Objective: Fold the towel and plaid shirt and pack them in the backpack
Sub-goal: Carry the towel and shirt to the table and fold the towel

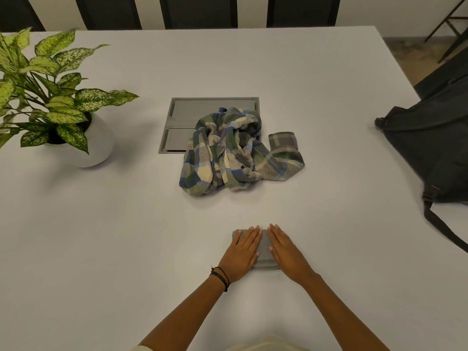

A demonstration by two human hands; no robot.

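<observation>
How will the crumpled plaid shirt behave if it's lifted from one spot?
Likely floppy: the plaid shirt lies in loose folds, so it should drape and unfurl. Its sleeve trails to one side and will probably dangle. Probably light, being thin cloth.

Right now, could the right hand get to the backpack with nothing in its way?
Probably yes. The right hand lies flat on the folded towel, holding nothing, and only bare table separates it from the backpack on the right, though it looks a stretch.
</observation>
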